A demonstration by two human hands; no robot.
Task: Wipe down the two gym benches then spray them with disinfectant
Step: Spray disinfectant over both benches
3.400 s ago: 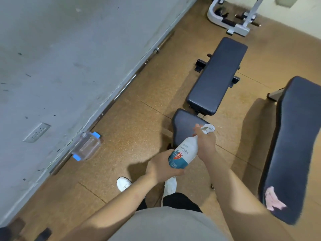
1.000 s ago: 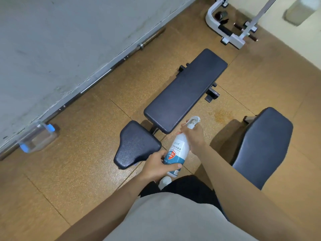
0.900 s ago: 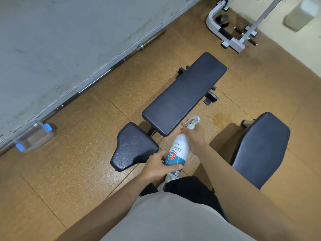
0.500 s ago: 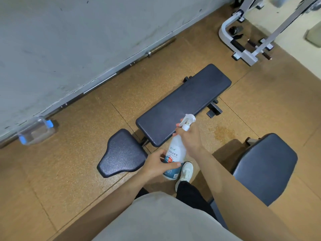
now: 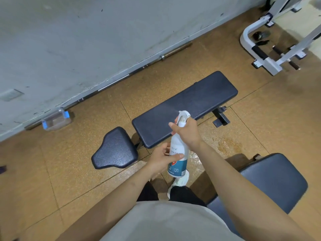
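A white spray bottle (image 5: 178,150) with a teal band and white trigger head is held upright over the near edge of the first dark bench (image 5: 199,100). My right hand (image 5: 188,132) grips its neck with a finger at the trigger. My left hand (image 5: 162,159) cups the lower body of the bottle, fingers loosely around it. A faint mist hangs over the long pad in front of the nozzle. The bench's separate seat pad (image 5: 114,149) lies to the left. The second bench (image 5: 276,181) is at the lower right, partly behind my right arm.
A grey wall runs along the upper left with a barbell (image 5: 132,73) lying at its base and a clear box with blue clips (image 5: 56,119) beside it. A white machine frame (image 5: 264,51) stands at the top right. Wet patches mark the cork-coloured floor (image 5: 229,145).
The view has swung so the first bench lies more sideways and nearer. The bottle has risen towards the long pad, and a mist now shows in front of the nozzle.
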